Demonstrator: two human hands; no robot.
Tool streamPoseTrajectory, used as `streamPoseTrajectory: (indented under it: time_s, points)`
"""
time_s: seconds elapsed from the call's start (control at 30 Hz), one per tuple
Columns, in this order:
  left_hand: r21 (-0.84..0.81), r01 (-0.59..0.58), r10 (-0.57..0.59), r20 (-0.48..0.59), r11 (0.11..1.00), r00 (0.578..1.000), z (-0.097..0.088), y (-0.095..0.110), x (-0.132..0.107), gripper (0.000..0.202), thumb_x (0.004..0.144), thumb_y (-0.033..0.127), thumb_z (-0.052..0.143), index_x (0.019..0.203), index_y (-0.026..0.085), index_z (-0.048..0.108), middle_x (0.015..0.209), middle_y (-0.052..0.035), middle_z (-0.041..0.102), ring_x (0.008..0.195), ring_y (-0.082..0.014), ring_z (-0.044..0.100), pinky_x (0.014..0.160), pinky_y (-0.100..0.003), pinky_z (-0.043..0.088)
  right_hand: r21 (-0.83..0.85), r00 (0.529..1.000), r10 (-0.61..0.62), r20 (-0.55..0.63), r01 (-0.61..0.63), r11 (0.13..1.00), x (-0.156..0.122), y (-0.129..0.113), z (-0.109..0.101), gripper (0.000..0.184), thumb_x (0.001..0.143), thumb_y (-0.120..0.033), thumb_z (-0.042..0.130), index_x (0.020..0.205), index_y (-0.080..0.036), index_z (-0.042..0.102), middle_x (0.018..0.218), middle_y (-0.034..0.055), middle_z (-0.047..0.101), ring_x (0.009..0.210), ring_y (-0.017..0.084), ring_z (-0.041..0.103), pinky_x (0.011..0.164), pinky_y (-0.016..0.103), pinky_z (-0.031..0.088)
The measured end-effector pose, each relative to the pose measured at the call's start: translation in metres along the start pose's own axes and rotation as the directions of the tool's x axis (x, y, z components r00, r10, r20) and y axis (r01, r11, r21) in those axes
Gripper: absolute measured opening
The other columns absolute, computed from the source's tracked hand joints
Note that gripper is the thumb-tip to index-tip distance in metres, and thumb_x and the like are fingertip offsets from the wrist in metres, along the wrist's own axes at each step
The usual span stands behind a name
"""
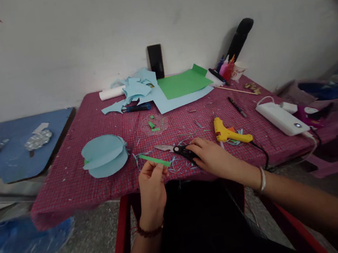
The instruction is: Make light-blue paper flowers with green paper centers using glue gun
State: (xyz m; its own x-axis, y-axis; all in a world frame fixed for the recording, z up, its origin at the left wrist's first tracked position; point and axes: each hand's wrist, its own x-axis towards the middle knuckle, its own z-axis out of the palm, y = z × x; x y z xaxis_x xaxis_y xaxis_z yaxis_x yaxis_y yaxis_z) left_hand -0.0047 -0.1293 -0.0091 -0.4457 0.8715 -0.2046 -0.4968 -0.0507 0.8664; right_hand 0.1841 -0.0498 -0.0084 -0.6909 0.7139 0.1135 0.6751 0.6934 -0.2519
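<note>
Between the thumb and fingers of my left hand [153, 176] is a narrow green paper strip [155, 160], held near the table's front edge. My right hand [208, 156] is closed over the black handles of a pair of scissors [165, 147]. The blades point left and look closed, lying low over the cloth. Left of my hands sits a light blue paper shape of several rounded layers [104, 155], with a bit of green at its left side. Thin paper scraps [177, 165] lie around the scissors.
A yellow glue gun [229, 133] lies right of my right hand, its cord running off the front edge. Behind are a clear round lid [155, 124] with green scraps, green paper [183, 83], blue paper [139, 87], a marker [236, 106] and a white power strip [281, 118].
</note>
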Motion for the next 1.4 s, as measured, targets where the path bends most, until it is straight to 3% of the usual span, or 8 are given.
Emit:
streamPoseTrajectory:
  time_s: [0.33, 0.5, 0.63, 0.8, 0.97, 1.17, 1.27, 1.4]
  points:
    - [-0.041, -0.032, 0.033, 0.011, 0.999, 0.999, -0.01, 0.008, 0.003, 0.015, 0.064, 0.02, 0.069, 0.061, 0.017, 0.055, 0.057, 0.0047, 0.056, 0.052, -0.0068, 0.049, 0.053, -0.02, 0.039, -0.204, 0.999, 0.037, -0.03, -0.042, 0.978, 0.003, 0.006, -0.002, 0.036, 0.083, -0.025, 0.062, 0.118, -0.017, 0.062, 0.102, 0.0135, 0.063, 0.092, 0.029, 0.059, 0.08, 0.042, 0.045]
    - [-0.08, -0.036, 0.038, 0.024, 0.996, 0.999, -0.009, 0.01, 0.0, 0.014, 0.063, 0.019, 0.071, 0.062, 0.017, 0.058, 0.057, 0.0048, 0.058, 0.054, -0.0071, 0.05, 0.055, -0.02, 0.041, 0.191, 0.997, 0.032, -0.073, -0.017, 0.981, 0.002, -0.003, -0.015, 0.024, 0.085, -0.02, 0.058, 0.108, -0.018, 0.064, 0.102, 0.0109, 0.065, 0.096, 0.026, 0.06, 0.087, 0.042, 0.046]
    - [-0.08, -0.063, 0.067, 0.048, 0.995, 0.997, 0.0, 0.005, -0.008, 0.011, 0.063, 0.018, 0.073, 0.07, 0.018, 0.063, 0.065, 0.0044, 0.06, 0.057, -0.0078, 0.052, 0.056, -0.021, 0.043, 0.746, 0.995, 0.071, -0.067, 0.003, 0.666, 0.006, -0.04, -0.025, 0.015, 0.086, -0.025, 0.058, 0.1, -0.02, 0.061, 0.095, 0.0054, 0.066, 0.089, 0.019, 0.062, 0.081, 0.035, 0.049]
    - [-0.103, -0.116, 0.132, 0.163, 0.988, 0.978, 0.001, -0.01, -0.013, 0.01, 0.067, 0.019, 0.072, 0.068, 0.019, 0.062, 0.068, 0.0038, 0.058, 0.059, -0.0088, 0.052, 0.057, -0.021, 0.044, 0.942, 0.997, 0.077, -0.01, -0.016, 0.335, 0.016, -0.071, -0.014, 0.007, 0.083, -0.024, 0.059, 0.081, -0.019, 0.054, 0.073, -0.0012, 0.058, 0.067, 0.013, 0.057, 0.063, 0.028, 0.047]
    - [0.232, -0.35, 0.281, 0.284, 0.908, 0.917, -0.018, 0.0, -0.013, 0.024, 0.077, 0.012, 0.061, 0.098, 0.022, 0.063, 0.093, -0.0018, 0.065, 0.087, -0.0165, 0.064, 0.082, -0.031, 0.05, 0.716, 0.944, 0.036, -0.327, 0.223, 0.662, 0.016, -0.058, -0.021, 0.01, 0.082, -0.01, 0.054, 0.078, -0.019, 0.054, 0.076, -0.0005, 0.055, 0.073, 0.014, 0.053, 0.069, 0.028, 0.043]
    - [0.652, -0.756, 0.639, 0.557, 0.059, 0.531, -0.017, 0.028, -0.029, 0.031, 0.075, 0.009, 0.067, 0.105, 0.019, 0.064, 0.101, -0.0064, 0.062, 0.097, -0.022, 0.056, 0.091, -0.04, 0.041, 0.344, 0.948, -0.155, -0.279, 0.249, 0.906, 0.007, -0.053, -0.036, 0.012, 0.084, -0.005, 0.052, 0.084, -0.018, 0.055, 0.085, 0.0034, 0.057, 0.083, 0.017, 0.053, 0.077, 0.031, 0.04]
    - [0.669, -0.744, 0.552, 0.617, 0.007, 0.56, -0.01, 0.026, -0.033, 0.016, 0.081, 0.008, 0.063, 0.093, 0.019, 0.066, 0.092, -0.0048, 0.062, 0.086, -0.0191, 0.055, 0.081, -0.035, 0.042, 0.241, 0.96, -0.214, -0.179, 0.254, 0.937, 0.005, -0.06, -0.039, 0.011, 0.086, -0.007, 0.054, 0.086, -0.017, 0.057, 0.087, 0.0037, 0.058, 0.085, 0.018, 0.053, 0.077, 0.032, 0.039]
    - [0.64, -0.685, 0.477, 0.508, 0.349, 0.717, -0.01, 0.019, -0.028, 0.012, 0.083, 0.011, 0.061, 0.077, 0.02, 0.067, 0.08, -0.0009, 0.061, 0.078, -0.0152, 0.055, 0.072, -0.029, 0.041, 0.297, 0.97, -0.173, -0.168, 0.217, 0.93, 0.003, -0.051, -0.039, 0.012, 0.087, -0.01, 0.055, 0.095, -0.017, 0.058, 0.093, 0.0045, 0.061, 0.09, 0.018, 0.056, 0.081, 0.031, 0.042]
